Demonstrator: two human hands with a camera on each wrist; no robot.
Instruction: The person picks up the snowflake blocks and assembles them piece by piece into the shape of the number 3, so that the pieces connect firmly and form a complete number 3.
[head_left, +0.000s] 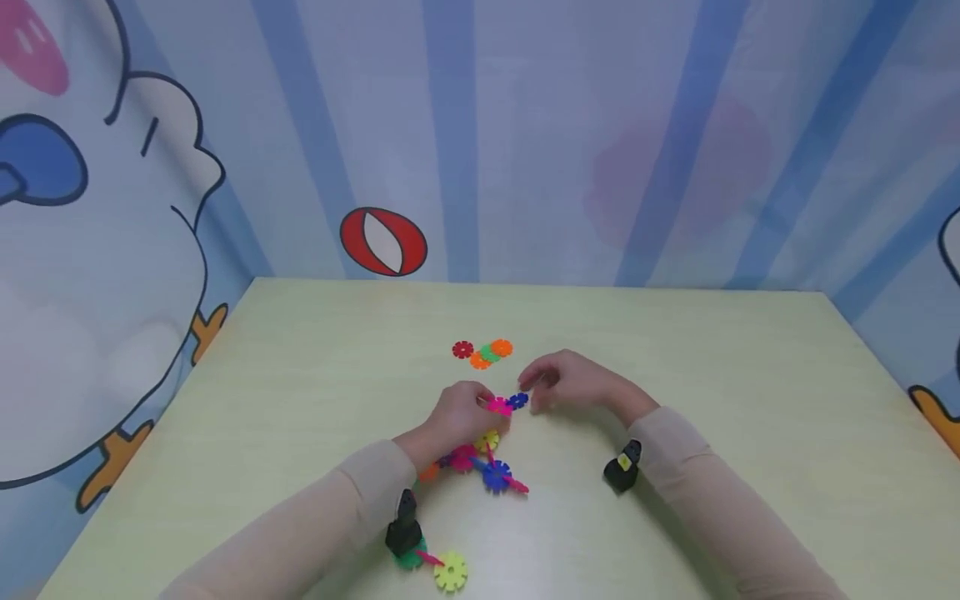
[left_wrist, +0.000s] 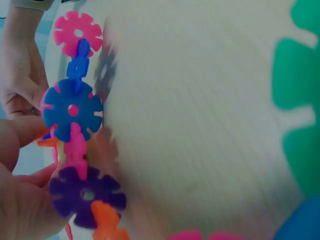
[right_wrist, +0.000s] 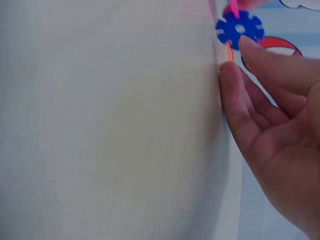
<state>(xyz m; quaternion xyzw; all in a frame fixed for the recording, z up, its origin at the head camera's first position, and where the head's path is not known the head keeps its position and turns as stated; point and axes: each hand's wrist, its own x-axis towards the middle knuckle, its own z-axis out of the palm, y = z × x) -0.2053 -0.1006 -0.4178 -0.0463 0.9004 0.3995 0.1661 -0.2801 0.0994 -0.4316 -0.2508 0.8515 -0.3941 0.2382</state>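
A chain of notched plastic snowflake discs lies in a loop near the table's middle, with a yellow-green disc (head_left: 451,572) and a green disc (head_left: 411,557) at its near end. My left hand (head_left: 459,415) pinches the chain near a pink disc (head_left: 500,406), from which a dark blue disc (head_left: 518,401) sticks out to the right. Just right of that blue disc is my right hand (head_left: 573,382), thumb and fingers apart. In the right wrist view its thumb overlaps the blue disc's edge; contact is unclear. The left palm and forearm hide part of the chain.
Beyond the hands lie loose discs: a red one (head_left: 462,349) and a small overlapping group with a green disc (head_left: 491,353) and orange discs (head_left: 502,347). The pale table (head_left: 675,333) ends at a printed cloth backdrop (head_left: 540,167). Black wrist cameras (head_left: 622,468) hang below both sleeves.
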